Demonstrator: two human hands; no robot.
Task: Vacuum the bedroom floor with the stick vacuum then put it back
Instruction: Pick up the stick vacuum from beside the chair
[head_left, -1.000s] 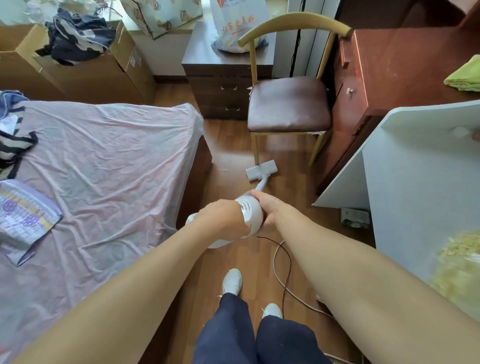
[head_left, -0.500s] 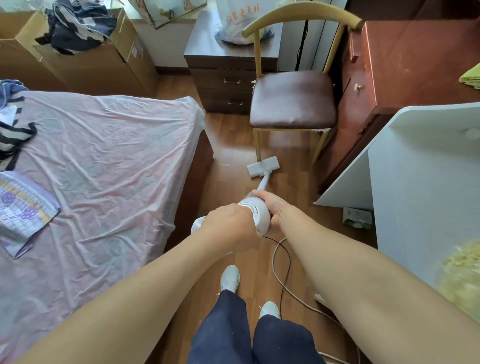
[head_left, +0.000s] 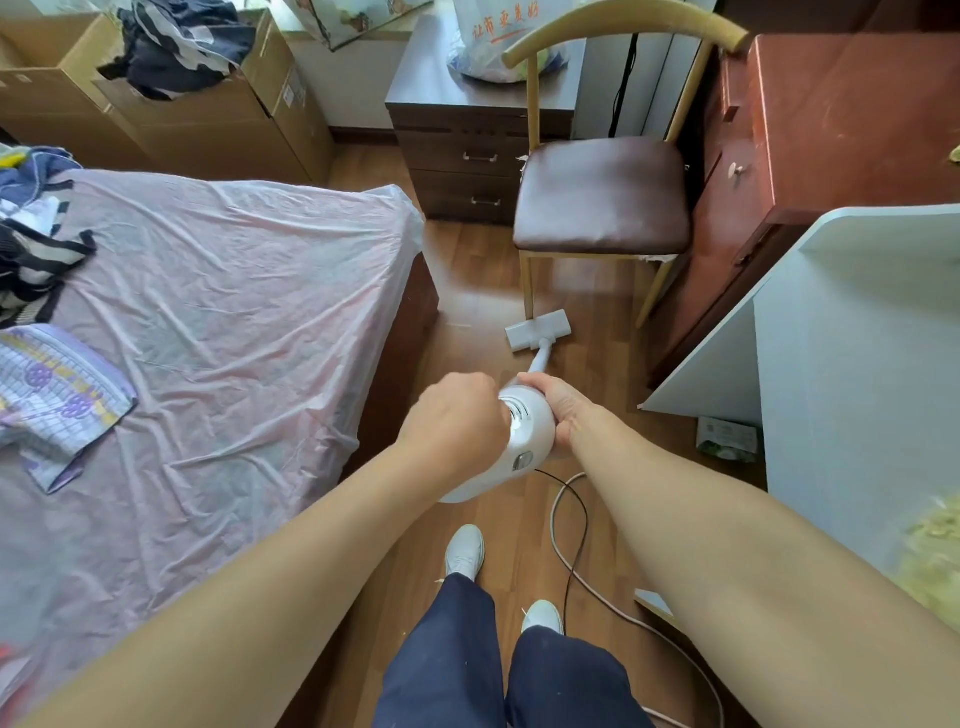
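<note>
The white stick vacuum (head_left: 524, 431) points away from me along the wooden floor (head_left: 483, 291). My left hand (head_left: 457, 415) grips its handle on the left side of the round body. My right hand (head_left: 563, 410) holds the body from the right, near where the tube starts. The flat white floor head (head_left: 537, 330) lies on the boards just in front of the chair's left front leg. The vacuum's cord (head_left: 566, 525) trails back on the floor past my right shoe.
A bed (head_left: 218, 332) under a pink cover fills the left. A brown-seated chair (head_left: 602, 197) stands ahead, a dark drawer unit (head_left: 467, 140) behind it. A red cabinet (head_left: 831, 130) and a white table (head_left: 857, 332) close the right. Cardboard boxes (head_left: 197, 119) stand at back left.
The floor head has slid forward and slightly right, up to the chair's front leg. Both hands moved forward with the vacuum and keep their hold.
</note>
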